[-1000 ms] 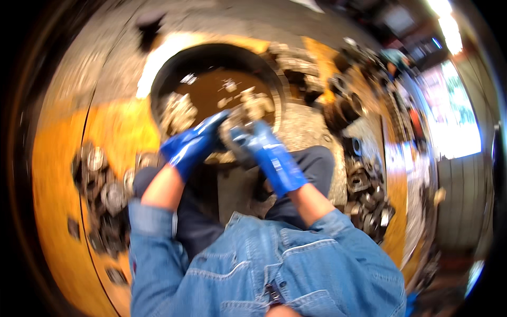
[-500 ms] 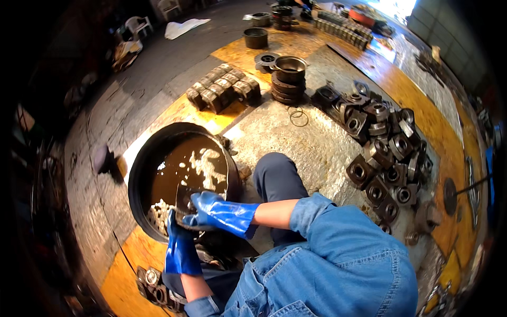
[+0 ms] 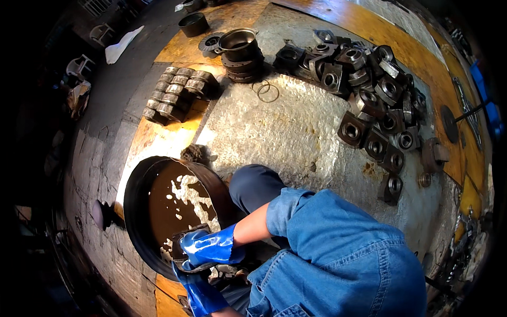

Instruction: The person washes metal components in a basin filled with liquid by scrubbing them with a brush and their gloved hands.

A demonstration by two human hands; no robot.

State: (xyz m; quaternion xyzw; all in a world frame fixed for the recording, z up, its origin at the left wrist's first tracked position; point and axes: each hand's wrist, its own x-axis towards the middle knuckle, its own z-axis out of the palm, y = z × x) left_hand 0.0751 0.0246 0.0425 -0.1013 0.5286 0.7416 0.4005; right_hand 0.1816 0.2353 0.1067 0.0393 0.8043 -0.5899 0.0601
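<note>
Both my hands wear blue rubber gloves and are together at the near side of a round black tub (image 3: 222, 193) of brown liquid with pale foam patches. My right hand (image 3: 198, 247) grips a dark, wet metal part (image 3: 177, 247) just above the liquid. Below it, my left hand (image 3: 196, 288) has its fingers against the underside of the same part, supporting it. The gloves cover much of the part, so its full shape is hidden.
A heap of dark metal blocks with round holes (image 3: 375, 105) lies to the right. Stacked metal blocks (image 3: 177, 95) stand beyond the tub, near a pile of metal rings (image 3: 243, 66). Two thin rings (image 3: 268, 93) lie on the floor. A dark scrubber-like clump (image 3: 194, 154) touches the tub's rim.
The view has turned and shifted, so the heap and tub sit differently in the picture. My hands stay at the tub's near side, still holding the metal part.
</note>
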